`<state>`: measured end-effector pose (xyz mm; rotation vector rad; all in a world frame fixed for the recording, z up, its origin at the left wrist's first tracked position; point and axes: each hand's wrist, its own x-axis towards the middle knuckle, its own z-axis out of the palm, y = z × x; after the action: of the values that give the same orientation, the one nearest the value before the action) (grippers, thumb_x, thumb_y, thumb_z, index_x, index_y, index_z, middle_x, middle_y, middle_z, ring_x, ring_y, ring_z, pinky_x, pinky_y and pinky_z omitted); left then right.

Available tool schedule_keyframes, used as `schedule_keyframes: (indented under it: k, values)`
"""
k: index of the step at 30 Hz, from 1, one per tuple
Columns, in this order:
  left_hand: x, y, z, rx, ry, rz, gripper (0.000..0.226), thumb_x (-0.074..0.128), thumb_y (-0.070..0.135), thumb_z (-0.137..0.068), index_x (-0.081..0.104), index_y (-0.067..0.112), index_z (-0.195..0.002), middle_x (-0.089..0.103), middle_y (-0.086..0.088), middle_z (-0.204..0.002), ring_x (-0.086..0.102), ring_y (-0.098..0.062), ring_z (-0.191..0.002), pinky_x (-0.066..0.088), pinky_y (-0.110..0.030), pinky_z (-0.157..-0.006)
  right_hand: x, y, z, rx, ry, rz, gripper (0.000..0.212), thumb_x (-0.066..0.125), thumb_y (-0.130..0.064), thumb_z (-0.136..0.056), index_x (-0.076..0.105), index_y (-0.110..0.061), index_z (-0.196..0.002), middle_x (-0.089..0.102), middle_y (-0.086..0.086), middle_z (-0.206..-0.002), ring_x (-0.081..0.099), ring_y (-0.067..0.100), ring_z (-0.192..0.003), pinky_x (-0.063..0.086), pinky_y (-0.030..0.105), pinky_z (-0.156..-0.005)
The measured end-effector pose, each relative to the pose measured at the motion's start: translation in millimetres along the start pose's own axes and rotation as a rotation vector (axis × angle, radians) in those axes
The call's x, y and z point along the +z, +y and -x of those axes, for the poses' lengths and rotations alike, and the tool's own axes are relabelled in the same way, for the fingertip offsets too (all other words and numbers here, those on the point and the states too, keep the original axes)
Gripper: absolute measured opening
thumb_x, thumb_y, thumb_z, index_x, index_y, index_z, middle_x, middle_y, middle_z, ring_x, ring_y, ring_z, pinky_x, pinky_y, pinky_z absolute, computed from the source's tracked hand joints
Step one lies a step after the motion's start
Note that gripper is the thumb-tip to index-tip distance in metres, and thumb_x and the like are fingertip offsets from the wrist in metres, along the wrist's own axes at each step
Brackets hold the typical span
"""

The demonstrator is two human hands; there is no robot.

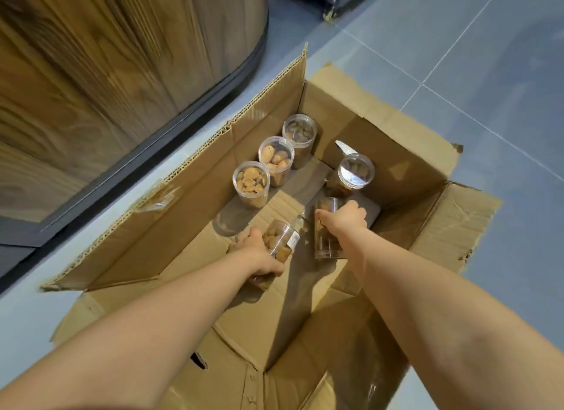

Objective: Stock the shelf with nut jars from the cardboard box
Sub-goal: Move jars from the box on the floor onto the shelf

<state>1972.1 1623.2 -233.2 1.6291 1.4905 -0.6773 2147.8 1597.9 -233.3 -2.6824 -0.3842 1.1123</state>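
Nearest, left hand [259, 252]: curled round a tilted jar [279, 240], long axis running away and rightward.
Right hand [345, 219]: closed over the top of a second jar [326, 241], roughly upright, just beside the first.
Cardboard box [183, 226]: both jars are held low inside it.
Row of jars [276, 158]: three are lined along the left wall; a fourth jar [355, 170] is set apart rightward.
Label [292, 240]: seen on the tilted jar, not readable.
Wooden unit [106, 74]: left of the box; a lift leftward is judged next.
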Motion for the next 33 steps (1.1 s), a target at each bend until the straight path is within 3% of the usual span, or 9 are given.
schedule_keyframes:
  k: [3, 8, 11, 15, 17, 20, 22, 25, 33]
  values:
    - [8.8, 0.4, -7.0, 0.064, 0.077, 0.095, 0.103, 0.078, 0.052, -0.062, 0.024, 0.020, -0.145, 0.033, -0.008, -0.145, 0.036, -0.029, -0.132, 0.036, -0.038, -0.103, 4.5, 0.2, 0.6, 0.019, -0.057, -0.052, 0.076, 0.071, -0.042, -0.079, 0.030, -0.013, -0.136, 0.037, 0.015, -0.135, 0.047, 0.035, -0.118, 0.045, 0.046, -0.097]
    - [10.3, 16.8, -14.3, 0.170, 0.120, 0.232, 0.081, 0.076, 0.055, -0.066, 0.044, 0.023, -0.133, 0.052, -0.002, -0.131, 0.052, -0.024, -0.115, 0.045, -0.032, -0.085, 1.5, 3.9, -1.7, 0.000, -0.148, -0.165, 0.090, 0.075, -0.041, -0.077, 0.020, -0.013, -0.142, 0.042, 0.015, -0.138, 0.051, 0.034, -0.118, 0.048, 0.042, -0.089]
    - [7.2, 7.1, -8.4, 0.195, 0.156, 0.220, 0.085, 0.072, 0.059, -0.068, 0.038, 0.022, -0.137, 0.049, -0.003, -0.132, 0.051, -0.024, -0.116, 0.045, -0.033, -0.087, -1.3, 4.6, 1.3, 0.004, -0.211, -0.071, 0.095, 0.077, -0.039, -0.076, 0.017, -0.007, -0.143, 0.043, 0.016, -0.137, 0.050, 0.032, -0.119, 0.044, 0.037, -0.084]
    - [-1.1, -19.6, -5.0, 0.225, 0.092, 0.101, 0.103, 0.073, 0.059, -0.067, 0.014, 0.030, -0.147, 0.041, -0.008, -0.138, 0.048, -0.030, -0.121, 0.043, -0.040, -0.099, -1.4, 13.2, 10.6, -0.016, -0.293, 0.269, 0.087, 0.078, -0.030, -0.074, 0.030, -0.001, -0.141, 0.042, 0.019, -0.140, 0.043, 0.037, -0.127, 0.038, 0.045, -0.104]
    - [-0.8, -23.4, -4.2, 0.233, 0.023, 0.170, 0.100, 0.077, 0.048, -0.069, 0.014, 0.030, -0.145, 0.046, -0.008, -0.133, 0.051, -0.028, -0.116, 0.044, -0.038, -0.097, 1.9, 15.8, 18.7, -0.027, -0.303, 0.410, 0.092, 0.075, -0.035, -0.077, 0.021, -0.001, -0.143, 0.042, 0.017, -0.139, 0.045, 0.034, -0.126, 0.037, 0.041, -0.106]
    - [-2.0, -16.4, -2.8, 0.242, -0.013, 0.223, 0.080, 0.080, 0.034, -0.070, 0.022, 0.024, -0.124, 0.049, -0.005, -0.116, 0.053, -0.023, -0.105, 0.045, -0.034, -0.087, 3.2, 19.6, 22.1, -0.054, -0.264, 0.370, 0.102, 0.078, -0.040, -0.071, 0.015, -0.010, -0.145, 0.037, 0.016, -0.138, 0.046, 0.035, -0.123, 0.046, 0.040, -0.095]
    - [-8.6, -10.8, 6.7, 0.279, 0.024, 0.181, 0.082, 0.082, 0.034, -0.066, 0.021, 0.024, -0.121, 0.041, -0.007, -0.121, 0.049, -0.025, -0.112, 0.044, -0.036, -0.090, -5.2, 16.5, 28.0, -0.113, -0.218, 0.322, 0.099, 0.076, -0.044, -0.071, 0.018, -0.015, -0.146, 0.031, 0.016, -0.141, 0.043, 0.036, -0.124, 0.047, 0.042, -0.093]
    - [-32.8, -1.8, 44.5, 0.346, 0.060, 0.116, 0.100, 0.085, 0.031, -0.061, 0.022, 0.032, -0.139, 0.035, -0.006, -0.131, 0.045, -0.027, -0.118, 0.043, -0.037, -0.097, -33.0, 8.0, 50.7, -0.147, -0.150, 0.203, 0.086, 0.072, -0.049, -0.074, 0.028, -0.017, -0.141, 0.033, 0.014, -0.138, 0.047, 0.035, -0.121, 0.048, 0.041, -0.090]
    - [-136.2, 20.1, 240.7, 0.375, 0.098, 0.061, 0.090, 0.088, 0.033, -0.055, 0.039, 0.030, -0.130, 0.043, -0.002, -0.118, 0.053, -0.022, -0.101, 0.048, -0.032, -0.083, -175.9, -10.7, 218.1, -0.324, -0.031, 0.192, 0.078, 0.075, -0.047, -0.068, 0.036, -0.018, -0.130, 0.049, 0.011, -0.125, 0.047, 0.034, -0.115, 0.047, 0.045, -0.093]
